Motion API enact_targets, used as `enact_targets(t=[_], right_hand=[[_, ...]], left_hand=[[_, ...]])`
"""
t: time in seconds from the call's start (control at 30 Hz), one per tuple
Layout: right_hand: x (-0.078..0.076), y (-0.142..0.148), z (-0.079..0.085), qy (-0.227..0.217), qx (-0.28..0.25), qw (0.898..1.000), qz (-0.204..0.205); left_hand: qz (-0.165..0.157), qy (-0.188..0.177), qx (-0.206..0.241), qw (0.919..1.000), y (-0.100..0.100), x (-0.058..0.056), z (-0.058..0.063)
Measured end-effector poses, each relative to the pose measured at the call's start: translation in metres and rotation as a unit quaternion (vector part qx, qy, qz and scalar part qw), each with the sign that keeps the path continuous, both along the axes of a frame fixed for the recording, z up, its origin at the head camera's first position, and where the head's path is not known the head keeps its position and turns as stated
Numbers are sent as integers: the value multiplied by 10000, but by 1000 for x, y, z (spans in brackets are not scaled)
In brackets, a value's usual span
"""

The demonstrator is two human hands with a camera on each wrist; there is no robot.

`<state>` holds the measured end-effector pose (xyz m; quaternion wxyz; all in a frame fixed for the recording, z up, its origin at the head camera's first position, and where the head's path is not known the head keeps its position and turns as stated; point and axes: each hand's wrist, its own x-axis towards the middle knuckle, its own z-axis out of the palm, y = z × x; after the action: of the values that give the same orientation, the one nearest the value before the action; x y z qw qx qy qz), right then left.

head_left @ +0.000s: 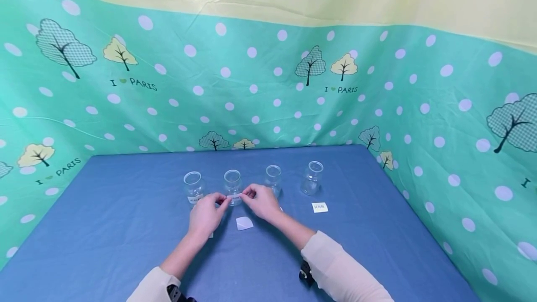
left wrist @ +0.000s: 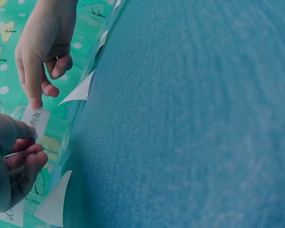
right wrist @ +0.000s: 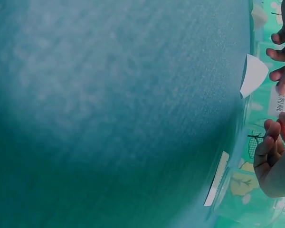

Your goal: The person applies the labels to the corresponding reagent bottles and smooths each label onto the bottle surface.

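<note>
Both hands meet at the second glass jar (head_left: 232,179) from the left in a row on the blue table. A small white label (head_left: 234,197) with printed characters lies across the front of this jar. My left hand (head_left: 205,216) pinches the label's left end between thumb and fingertips. At the other end, my right hand (head_left: 261,201) holds it with thumb and index finger. In the left wrist view the printed label (left wrist: 40,121) stretches between the two hands. The leftmost jar (head_left: 193,185) bears a similar label (head_left: 194,199), partly covered by my left hand.
To the right stand a third jar (head_left: 273,178), partly behind my right hand, and a fourth jar (head_left: 311,181). A printed label (head_left: 320,207) lies before the fourth. A curled blank paper slip (head_left: 244,223) lies between my forearms. Patterned green cloth (head_left: 251,83) hangs behind the table.
</note>
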<state>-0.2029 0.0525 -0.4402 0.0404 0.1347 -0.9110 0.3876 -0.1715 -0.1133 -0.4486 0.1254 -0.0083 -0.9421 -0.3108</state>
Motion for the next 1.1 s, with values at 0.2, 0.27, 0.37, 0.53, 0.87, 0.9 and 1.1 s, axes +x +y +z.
enact_targets(t=[0.2, 0.27, 0.37, 0.53, 0.87, 0.9, 1.1], right_hand=[[2, 1, -2, 53, 81, 9999, -62], [3, 2, -2, 66, 143, 9998, -86], [3, 2, -3, 111, 208, 9997, -93], [3, 1, -2, -20, 214, 9997, -126], [1, -6, -1, -126, 469, 9988, -57], [1, -7, -1, -135, 491, 9987, -47], [-2, -9, -4, -17, 636, 9979, -82]], left_hand=[[-6, -33, -40, 10000, 0, 1, 0], [10, -55, -29, 10000, -1, 2, 0], [40, -98, 20, 9999, -2, 3, 1], [26, -174, 44, 9998, -3, 5, 2], [-191, -147, 286, 9993, -2, -1, -1], [-199, -154, 313, 9992, -2, -2, -1], [-211, -273, 315, 9989, -2, -4, 0]])
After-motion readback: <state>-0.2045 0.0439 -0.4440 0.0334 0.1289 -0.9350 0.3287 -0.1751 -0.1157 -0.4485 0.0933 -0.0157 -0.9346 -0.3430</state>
